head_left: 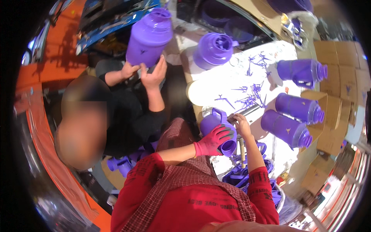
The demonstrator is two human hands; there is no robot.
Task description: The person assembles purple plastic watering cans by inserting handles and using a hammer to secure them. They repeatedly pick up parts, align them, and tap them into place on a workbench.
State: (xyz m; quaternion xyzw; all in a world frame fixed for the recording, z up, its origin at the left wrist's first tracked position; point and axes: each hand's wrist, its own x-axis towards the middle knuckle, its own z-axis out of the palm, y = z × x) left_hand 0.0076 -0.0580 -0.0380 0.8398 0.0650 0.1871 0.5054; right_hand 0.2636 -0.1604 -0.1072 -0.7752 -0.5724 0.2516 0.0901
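Observation:
A purple plastic jug [208, 124] with a loop handle lies tilted over the near edge of the white worktable [232, 87], its round mouth toward me. My left hand [213, 141], in a pink glove with dark fingertips, is closed around the jug near its neck. My bare right hand [242, 126] is beside the jug's handle, fingers pinched together. Something small and dark shows at those fingertips, too unclear to name. Thin purple plastic scraps [250, 96] lie scattered just beyond my hands.
On the left a co-worker's hands [154, 75] hold up a purple jug [150, 40]. Another jug [212, 54] stands on the table. Three more jugs [293, 106] lie along its right side. Purple handle-like parts [241, 176] are heaped by my right forearm. Cardboard boxes [340, 69] are stacked far right.

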